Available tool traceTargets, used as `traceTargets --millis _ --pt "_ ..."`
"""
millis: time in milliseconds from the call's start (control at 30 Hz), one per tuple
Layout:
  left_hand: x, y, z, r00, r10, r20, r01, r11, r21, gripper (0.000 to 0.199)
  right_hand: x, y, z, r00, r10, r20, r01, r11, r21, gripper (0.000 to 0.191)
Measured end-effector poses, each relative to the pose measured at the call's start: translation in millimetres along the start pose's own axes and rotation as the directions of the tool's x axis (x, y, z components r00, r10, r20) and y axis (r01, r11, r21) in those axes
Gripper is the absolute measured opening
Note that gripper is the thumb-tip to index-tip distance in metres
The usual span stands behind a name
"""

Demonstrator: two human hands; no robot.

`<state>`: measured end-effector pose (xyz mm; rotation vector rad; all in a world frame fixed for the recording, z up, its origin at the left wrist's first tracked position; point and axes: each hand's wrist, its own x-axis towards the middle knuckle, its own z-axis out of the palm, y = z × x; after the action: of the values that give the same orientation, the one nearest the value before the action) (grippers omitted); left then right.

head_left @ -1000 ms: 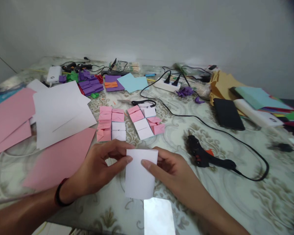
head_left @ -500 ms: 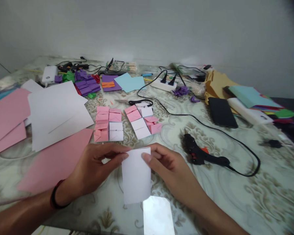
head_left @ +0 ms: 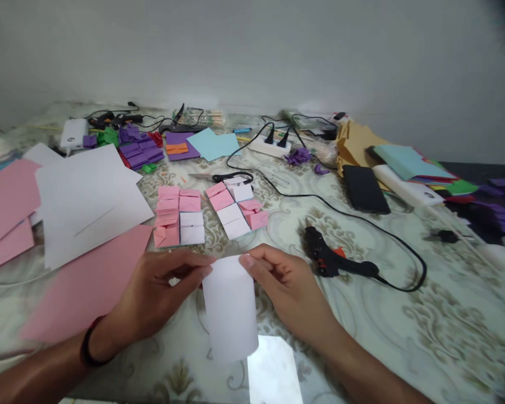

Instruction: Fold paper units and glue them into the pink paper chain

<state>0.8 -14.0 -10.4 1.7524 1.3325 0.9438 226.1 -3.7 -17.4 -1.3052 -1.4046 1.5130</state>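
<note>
A small white paper, slightly curved, hangs between my two hands above the patterned tablecloth. My left hand pinches its upper left corner between thumb and finger. At the upper right corner, my right hand grips it with the thumb in front and the fingers behind. Below and right of the paper lies a bright white piece at the near edge. Just beyond my hands are two groups of folded pink and white papers, one on the left and one on the right.
Large white sheets and pink sheets lie at left. A black glue gun with its cable is at right, near a black phone. Scissors, purple folded papers and a power strip sit farther back.
The view has shifted a little, so the table items appear farther left. My right thumb is now nearer the paper's top edge, and the paper looks more curved.
</note>
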Motion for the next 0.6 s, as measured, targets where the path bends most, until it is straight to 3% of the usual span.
traceTargets --millis 100,267,467,600 --pt "1 -1 0.5 1.0 -0.007 -0.006 0.007 1.0 -0.001 0.015 1 -1 0 1.0 0.023 0.005 -0.023 1.0 -0.005 0.042" --pt "4 -2 -0.2 0.996 -0.043 -0.077 0.041 0.999 -0.019 0.013 6 1 -3 0.988 0.097 0.122 -0.097 0.995 -0.007 0.043" --pt "6 -5 0.9 0.997 -0.056 -0.054 0.055 0.998 -0.014 0.013 9 5 -3 0.99 0.109 0.09 -0.106 0.994 -0.035 0.044" --pt "7 -9 1.7 0.994 -0.078 -0.079 0.077 0.997 -0.007 0.014 11 7 -2 0.981 0.132 0.145 -0.132 0.991 -0.014 0.044"
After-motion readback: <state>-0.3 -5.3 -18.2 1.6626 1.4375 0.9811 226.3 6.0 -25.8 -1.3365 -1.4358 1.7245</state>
